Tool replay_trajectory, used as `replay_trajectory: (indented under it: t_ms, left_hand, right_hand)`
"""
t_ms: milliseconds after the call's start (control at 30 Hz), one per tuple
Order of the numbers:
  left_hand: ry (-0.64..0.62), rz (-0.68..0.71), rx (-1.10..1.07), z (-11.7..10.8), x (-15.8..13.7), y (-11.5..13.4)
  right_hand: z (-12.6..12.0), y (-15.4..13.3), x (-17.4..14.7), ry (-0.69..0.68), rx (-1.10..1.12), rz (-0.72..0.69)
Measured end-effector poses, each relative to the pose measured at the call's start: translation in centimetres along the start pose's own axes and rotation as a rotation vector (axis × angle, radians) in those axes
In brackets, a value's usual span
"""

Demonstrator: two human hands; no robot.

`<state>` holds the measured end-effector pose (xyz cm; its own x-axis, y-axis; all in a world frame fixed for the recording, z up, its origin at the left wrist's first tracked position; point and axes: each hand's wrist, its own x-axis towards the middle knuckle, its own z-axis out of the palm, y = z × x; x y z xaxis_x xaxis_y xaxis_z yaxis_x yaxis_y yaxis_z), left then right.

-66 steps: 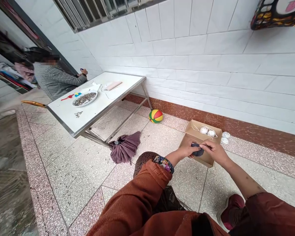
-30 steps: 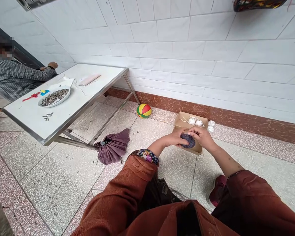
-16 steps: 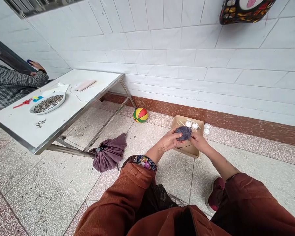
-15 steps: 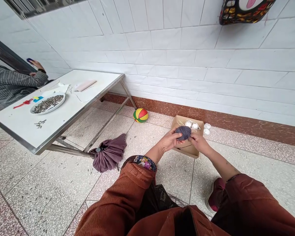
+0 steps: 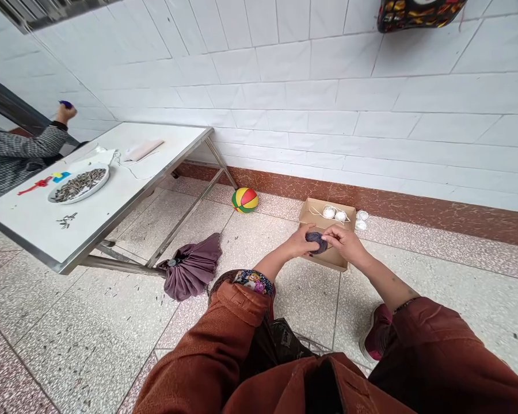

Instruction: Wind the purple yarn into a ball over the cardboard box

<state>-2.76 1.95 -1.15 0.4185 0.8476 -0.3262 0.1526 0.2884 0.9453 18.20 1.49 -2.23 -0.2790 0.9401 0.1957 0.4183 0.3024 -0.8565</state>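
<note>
My left hand (image 5: 300,242) is closed around a ball of dark grey yarn (image 5: 316,242), thumb on top and fingers beneath. At the ball's right side, the thumb and fingers of my right hand (image 5: 344,242) are pinched together on its yarn; the strand itself is too fine to make out. Both hands are above the front part of a shallow cardboard box (image 5: 309,207) on the floor. In that box lie white yarn balls (image 5: 329,212) with loose strands.
White balls (image 5: 361,220) sit right of the box. Left are a striped ball (image 5: 244,200), a purple cloth bundle (image 5: 193,267) and a table (image 5: 125,198) bearing a plate (image 5: 77,198) of seeds. Beyond it, a person's raised hand (image 5: 66,113) holds something dark blue. A tiled wall rises ahead.
My right hand has moved from low at the ball's right side up over its upper right edge. The yarn ball has turned and dropped slightly in my left hand. The other person's hand has shifted right.
</note>
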Motion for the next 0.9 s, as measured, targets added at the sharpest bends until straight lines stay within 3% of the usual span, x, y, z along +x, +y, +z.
replay_trajectory:
  t_ms: [133,233,333,500,767,900]
  left_hand:
    - [-0.309,-0.061,-0.167,0.1,-0.9,0.6]
    - [-0.368,-0.003,-0.387,0.3,-1.2,0.9]
    - [-0.284,0.041,-0.52,0.4,-1.1,1.0]
    - [-0.16,0.062,-0.597,0.1,-0.6,0.9]
    - [0.055,0.09,-0.627,-0.3,0.0,0.6]
    - [0.17,0.031,-0.53,-0.5,0.5,0.2]
  right_hand:
    - [0.4,0.7,0.3,0.001,0.185,0.141]
    - [0.7,1.2,0.3,-0.035,0.287,0.212]
    - [0.6,1.5,0.2,-0.08,0.307,0.254]
    - [0.6,1.3,-0.5,-0.168,0.258,0.19]
    - [2.4,2.2,-1.0,-0.177,0.064,0.094]
    - [2.4,2.0,-1.0,-0.179,0.009,0.023]
